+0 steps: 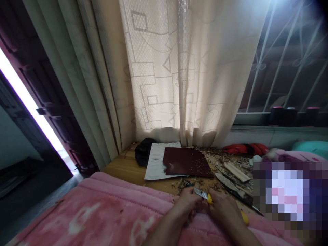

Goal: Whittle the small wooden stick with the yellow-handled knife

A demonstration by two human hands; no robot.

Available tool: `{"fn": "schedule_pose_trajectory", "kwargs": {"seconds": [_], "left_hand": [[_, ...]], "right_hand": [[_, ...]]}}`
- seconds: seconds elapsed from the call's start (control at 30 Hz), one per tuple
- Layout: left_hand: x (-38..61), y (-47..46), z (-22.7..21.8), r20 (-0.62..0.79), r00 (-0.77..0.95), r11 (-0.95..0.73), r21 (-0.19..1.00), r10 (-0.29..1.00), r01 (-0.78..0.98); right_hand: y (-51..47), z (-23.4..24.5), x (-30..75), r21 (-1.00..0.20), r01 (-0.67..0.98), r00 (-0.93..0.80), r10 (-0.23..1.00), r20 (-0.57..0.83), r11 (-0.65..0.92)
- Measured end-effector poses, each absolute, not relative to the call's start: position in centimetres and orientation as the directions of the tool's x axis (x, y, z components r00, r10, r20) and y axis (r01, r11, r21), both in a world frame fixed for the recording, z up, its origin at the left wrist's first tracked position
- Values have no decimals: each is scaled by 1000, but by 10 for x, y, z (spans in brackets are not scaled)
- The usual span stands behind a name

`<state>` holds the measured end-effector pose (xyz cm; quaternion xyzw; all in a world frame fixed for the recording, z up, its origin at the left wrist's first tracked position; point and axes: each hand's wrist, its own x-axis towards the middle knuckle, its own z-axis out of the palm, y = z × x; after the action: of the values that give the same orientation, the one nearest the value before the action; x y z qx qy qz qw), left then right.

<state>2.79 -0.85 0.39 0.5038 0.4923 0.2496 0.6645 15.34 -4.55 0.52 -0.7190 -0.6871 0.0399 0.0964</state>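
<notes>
The right hand (222, 206) is curled shut on a yellow-handled craft knife (201, 193); the left hand (187, 201) sits tight against the blade, its grip hard to tell, just past the wood shavings (194, 182).

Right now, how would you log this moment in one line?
right hand: grips yellow-handled steel utility knife | left hand: beside its blade | nearby: pale wood shavings, dark-red sandpaper sheet, pink quilted blanket

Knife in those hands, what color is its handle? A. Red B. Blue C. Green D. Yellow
D. The utility knife's yellow handle shows bright yellow on both sides of the right hand.
</notes>
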Motion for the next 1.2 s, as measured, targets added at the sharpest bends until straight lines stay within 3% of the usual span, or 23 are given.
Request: {"fn": "schedule_pose_trajectory", "kwargs": {"seconds": [0.67, 0.97, 1.2], "left_hand": [[28, -6, -2, -435, 403, 404, 900, 805, 165], [36, -6, -5, -381, 320, 346, 924, 867, 163], [26, -2, -15, -423, 429, 387, 906, 798, 173]], "right_hand": [[-42, -2, 149, -154, 985, 89, 993, 83, -75], [-42, -1, 145, -169, 980, 122, 988, 90, -106], [-41, 8, 143, -134, 983, 134, 990, 51, -126]]}}
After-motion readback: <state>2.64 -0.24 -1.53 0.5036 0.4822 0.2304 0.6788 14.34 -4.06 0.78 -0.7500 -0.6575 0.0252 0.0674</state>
